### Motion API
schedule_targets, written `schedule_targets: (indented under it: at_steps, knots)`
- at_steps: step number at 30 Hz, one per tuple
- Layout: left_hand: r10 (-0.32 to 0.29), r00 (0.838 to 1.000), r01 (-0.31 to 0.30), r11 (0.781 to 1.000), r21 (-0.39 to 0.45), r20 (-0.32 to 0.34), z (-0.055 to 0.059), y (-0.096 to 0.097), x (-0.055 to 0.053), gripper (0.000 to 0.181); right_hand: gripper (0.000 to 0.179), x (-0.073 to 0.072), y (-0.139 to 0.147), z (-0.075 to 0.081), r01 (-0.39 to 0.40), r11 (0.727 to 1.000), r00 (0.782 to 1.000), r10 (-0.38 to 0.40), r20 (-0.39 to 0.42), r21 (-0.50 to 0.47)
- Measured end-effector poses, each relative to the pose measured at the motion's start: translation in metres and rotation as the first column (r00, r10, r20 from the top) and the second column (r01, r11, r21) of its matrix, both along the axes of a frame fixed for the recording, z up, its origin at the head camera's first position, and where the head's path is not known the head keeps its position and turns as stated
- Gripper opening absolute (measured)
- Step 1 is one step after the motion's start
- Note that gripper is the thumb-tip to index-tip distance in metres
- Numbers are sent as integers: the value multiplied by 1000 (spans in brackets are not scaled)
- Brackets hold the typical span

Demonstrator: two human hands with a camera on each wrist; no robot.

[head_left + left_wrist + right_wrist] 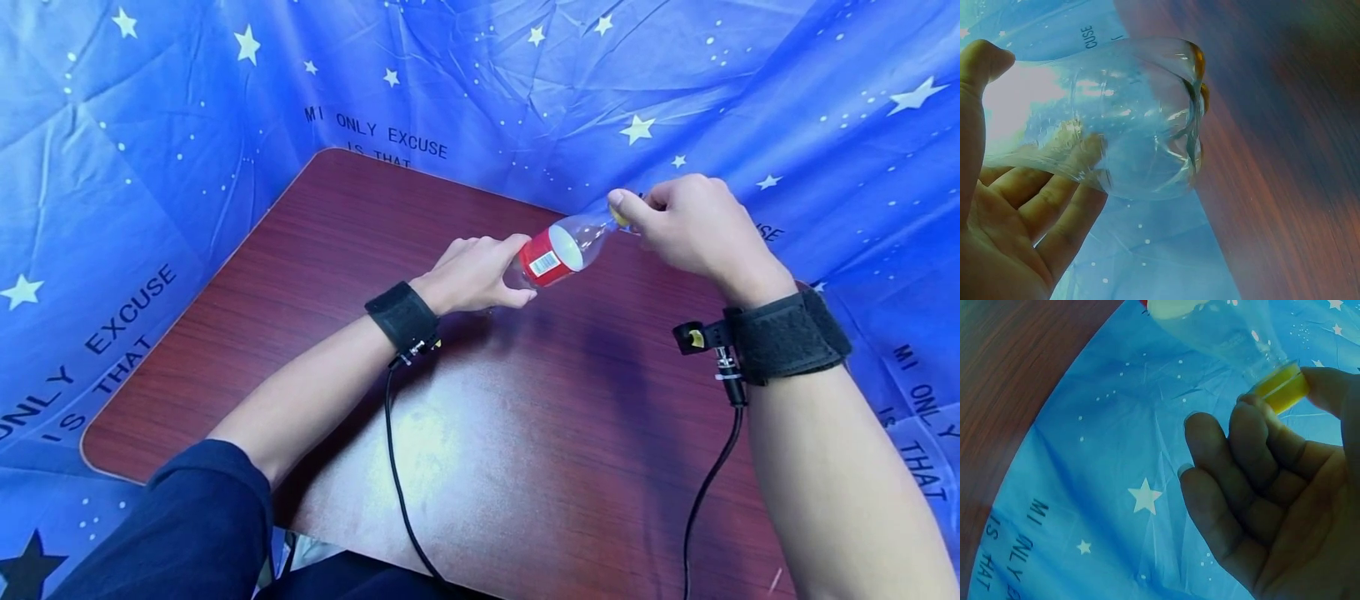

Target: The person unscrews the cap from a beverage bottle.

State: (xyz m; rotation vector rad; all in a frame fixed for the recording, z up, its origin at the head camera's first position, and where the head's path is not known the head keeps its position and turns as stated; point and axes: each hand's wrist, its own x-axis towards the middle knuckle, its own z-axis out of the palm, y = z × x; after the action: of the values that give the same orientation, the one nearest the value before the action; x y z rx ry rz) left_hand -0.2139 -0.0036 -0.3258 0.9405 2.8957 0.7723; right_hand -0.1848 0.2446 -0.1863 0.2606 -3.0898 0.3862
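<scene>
A clear plastic bottle (555,250) with a red label is held tilted above the table, its neck up and to the right. My left hand (480,271) grips the lower part, thumb on one side and fingers on the other. In the left wrist view the lobed base of the bottle (1147,119) sticks out past the fingers and looks see-through. My right hand (693,225) pinches the yellow cap (1283,389) at the neck between thumb and index finger; its other fingers are loosely bent below the cap.
Beneath the hands is a reddish-brown wooden table (300,275) with rounded corners. Blue cloth (480,92) with stars and printed words hangs around it. Black straps (787,337) circle both wrists, and a black cable (397,467) runs down from each.
</scene>
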Motion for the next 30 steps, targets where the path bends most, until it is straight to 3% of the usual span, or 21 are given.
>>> schedule_targets:
  at_steps: [7,17,23,30]
  knots:
    - [-10,999,10,1000,-6,-33,-3,-1,0,65,63,0,1,-4,-41,999,999,40,-20,-23]
    - [-13,999,13,1000,1,-49,-7,-2,-2,64,55,-1,3,-4,-47,993,998,51,41,-109]
    - [-19,999,19,1000,-5,-35,-8,-2,-3,64,45,2,7,-2,-119,986,990,126,59,-113]
    - [-31,999,32,999,4,-17,-7,-1,-3,66,30,5,14,-3,-189,970,981,194,15,-155]
